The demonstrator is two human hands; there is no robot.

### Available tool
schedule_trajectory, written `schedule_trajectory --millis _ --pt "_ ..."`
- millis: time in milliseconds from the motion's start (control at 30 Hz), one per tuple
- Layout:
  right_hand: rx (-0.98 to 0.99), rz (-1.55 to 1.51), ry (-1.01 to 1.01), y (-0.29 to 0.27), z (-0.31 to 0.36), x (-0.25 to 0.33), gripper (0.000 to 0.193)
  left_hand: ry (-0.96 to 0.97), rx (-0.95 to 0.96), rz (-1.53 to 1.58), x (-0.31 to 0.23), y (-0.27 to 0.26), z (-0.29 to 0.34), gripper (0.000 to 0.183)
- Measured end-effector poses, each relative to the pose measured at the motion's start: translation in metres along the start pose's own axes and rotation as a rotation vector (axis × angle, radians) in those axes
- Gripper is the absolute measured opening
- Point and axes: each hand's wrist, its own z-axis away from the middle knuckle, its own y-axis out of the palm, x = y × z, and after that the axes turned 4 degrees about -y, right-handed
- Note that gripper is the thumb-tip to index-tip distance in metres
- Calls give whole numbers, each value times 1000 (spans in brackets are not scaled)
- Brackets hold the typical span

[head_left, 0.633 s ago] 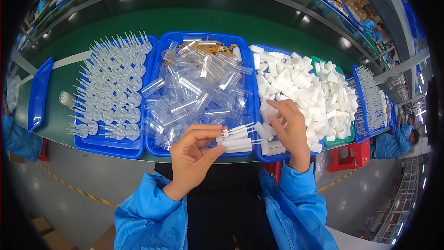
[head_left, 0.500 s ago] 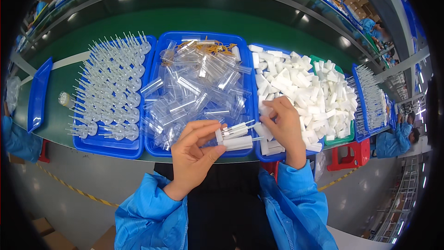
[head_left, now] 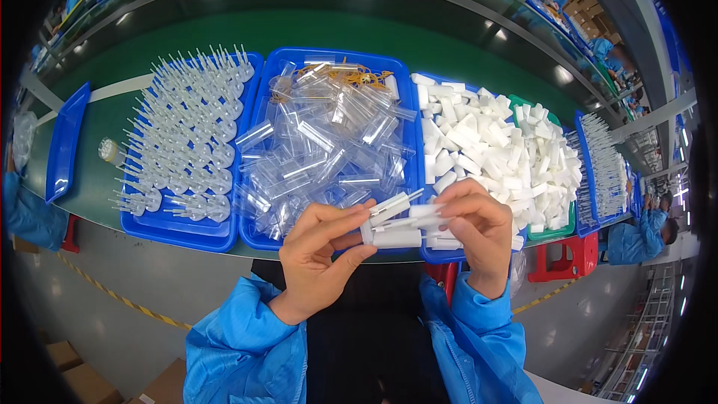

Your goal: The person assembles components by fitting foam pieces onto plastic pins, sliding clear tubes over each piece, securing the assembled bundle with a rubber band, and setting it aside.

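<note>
My left hand [head_left: 321, 258] is closed around the clear base [head_left: 366, 233] of a pronged plastic part, its thin prongs facing right. White foam blocks [head_left: 396, 239] sit on some of the prongs. Between the fingers and thumb of my right hand [head_left: 482, 232] is another white foam block [head_left: 425, 211], held by the tips of the prongs; whether a prong has entered it I cannot tell. Both hands are above the near edges of a tray of clear plastic sleeves [head_left: 303, 168] and a tray of white foam blocks [head_left: 479, 138].
At the left, a blue tray [head_left: 176, 236] holds rows of pronged parts. Orange rubber bands [head_left: 363, 76] lie among the sleeves. A green tray [head_left: 557, 233] with foam stands at the right, above a red stool [head_left: 565, 258]. An upended blue tray [head_left: 67, 142] is far left.
My right hand has come away from the foam pile with a white block and moved it to the prongs. My left hand has shifted slightly right with the pronged part.
</note>
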Motion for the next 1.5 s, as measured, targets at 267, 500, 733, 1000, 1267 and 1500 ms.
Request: schedule_trajectory --millis 267,500,733,1000,1267,1500 --pt "-7 -163 98 26 2 -3 18 37 38 -151 -3 -2 1 38" --pt "32 32 78 32 8 -4 20 20 68 -228 -2 -6 -2 39" --pt "-125 881 -86 -29 -12 -11 34 -51 1 41 -6 -8 -2 30" --pt "31 965 61 -35 -18 -49 42 -146 -33 92 -8 -1 -7 34" --pt "-3 1183 -106 -37 -27 -66 30 -248 19 155 -4 -7 -2 39" --pt "-338 864 8 -34 -19 -50 22 -179 0 146 0 -6 0 42"
